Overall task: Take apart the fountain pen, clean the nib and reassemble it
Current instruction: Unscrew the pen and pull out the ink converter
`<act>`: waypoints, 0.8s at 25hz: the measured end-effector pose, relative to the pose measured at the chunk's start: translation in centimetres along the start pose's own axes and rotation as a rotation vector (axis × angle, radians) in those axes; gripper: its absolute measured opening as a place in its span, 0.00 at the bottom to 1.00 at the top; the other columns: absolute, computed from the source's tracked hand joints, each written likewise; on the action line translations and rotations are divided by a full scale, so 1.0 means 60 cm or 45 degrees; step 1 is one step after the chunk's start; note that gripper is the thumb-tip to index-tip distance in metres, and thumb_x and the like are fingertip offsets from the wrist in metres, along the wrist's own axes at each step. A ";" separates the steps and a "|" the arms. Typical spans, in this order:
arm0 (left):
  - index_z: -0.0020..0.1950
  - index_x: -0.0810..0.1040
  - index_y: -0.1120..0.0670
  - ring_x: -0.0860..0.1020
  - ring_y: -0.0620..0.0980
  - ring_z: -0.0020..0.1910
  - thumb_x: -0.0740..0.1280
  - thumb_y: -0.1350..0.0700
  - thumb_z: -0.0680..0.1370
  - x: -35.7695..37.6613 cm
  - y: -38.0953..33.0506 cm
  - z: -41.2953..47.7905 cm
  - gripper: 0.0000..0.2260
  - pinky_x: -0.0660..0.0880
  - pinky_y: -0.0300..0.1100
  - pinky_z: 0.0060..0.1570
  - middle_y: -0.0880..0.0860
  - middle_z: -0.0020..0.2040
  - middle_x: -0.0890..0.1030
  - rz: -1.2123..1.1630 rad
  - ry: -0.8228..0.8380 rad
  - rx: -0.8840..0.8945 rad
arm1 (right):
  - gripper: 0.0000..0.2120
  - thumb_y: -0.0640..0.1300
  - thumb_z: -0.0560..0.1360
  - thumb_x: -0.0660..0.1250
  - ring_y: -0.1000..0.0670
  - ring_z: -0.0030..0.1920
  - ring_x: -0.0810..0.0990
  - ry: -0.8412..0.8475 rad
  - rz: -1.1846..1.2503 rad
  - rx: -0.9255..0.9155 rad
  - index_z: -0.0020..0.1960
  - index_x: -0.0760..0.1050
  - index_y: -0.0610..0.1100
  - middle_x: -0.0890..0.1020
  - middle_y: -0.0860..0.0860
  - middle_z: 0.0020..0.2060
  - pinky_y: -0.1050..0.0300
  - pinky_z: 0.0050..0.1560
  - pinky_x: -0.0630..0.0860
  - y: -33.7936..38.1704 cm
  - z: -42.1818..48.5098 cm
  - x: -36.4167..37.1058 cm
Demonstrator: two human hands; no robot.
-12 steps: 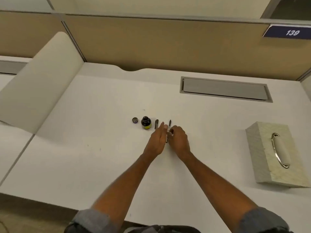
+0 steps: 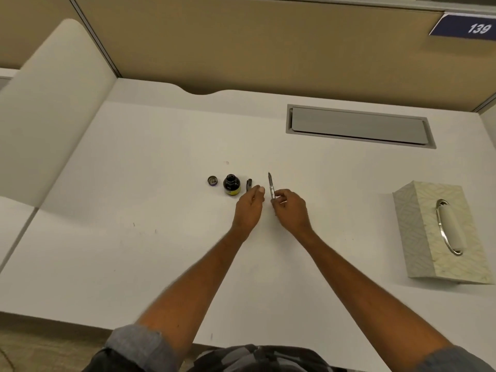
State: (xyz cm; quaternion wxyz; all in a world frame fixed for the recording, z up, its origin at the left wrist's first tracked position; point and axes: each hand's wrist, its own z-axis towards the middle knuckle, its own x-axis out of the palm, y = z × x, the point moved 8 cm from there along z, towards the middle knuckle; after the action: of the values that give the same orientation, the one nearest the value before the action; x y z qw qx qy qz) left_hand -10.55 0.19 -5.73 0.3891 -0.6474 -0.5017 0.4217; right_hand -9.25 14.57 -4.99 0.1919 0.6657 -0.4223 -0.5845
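My right hand [image 2: 291,209] pinches a slim silver fountain pen section [image 2: 271,185], nib pointing away from me, lifted just above the white desk [image 2: 134,183]. My left hand [image 2: 249,208] hovers a short gap to the left of it, fingers loosely curled, holding nothing that I can see. Just beyond the left fingertips lies a short black pen part [image 2: 248,184]. Further left stands an open ink bottle [image 2: 232,185] with a yellow label, and beside it lies the bottle's small round lid [image 2: 212,180].
A pale patterned tissue box [image 2: 442,232] with a metal-rimmed slot sits at the right. A grey cable hatch [image 2: 359,126] is set into the desk at the back. Tan partition walls close the back and left.
My hands were together on the pen; now they have drawn apart. The right hand keeps the pen section, and the left has let go and shifted left.
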 end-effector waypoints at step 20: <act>0.55 0.84 0.50 0.79 0.45 0.62 0.70 0.53 0.80 0.033 -0.060 -0.082 0.06 0.68 0.44 0.69 0.48 0.52 0.86 -0.910 0.067 -0.133 | 0.11 0.44 0.70 0.81 0.52 0.40 0.84 0.321 0.359 -0.020 0.50 0.86 0.43 0.89 0.46 0.41 0.58 0.45 0.79 0.052 -0.074 -0.127</act>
State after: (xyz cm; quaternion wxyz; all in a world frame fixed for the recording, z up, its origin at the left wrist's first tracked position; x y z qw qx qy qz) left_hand -6.83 2.40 -1.02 0.4912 -0.4606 -0.7071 0.2160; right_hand -5.84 17.73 3.14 0.3286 0.6663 -0.4795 -0.4670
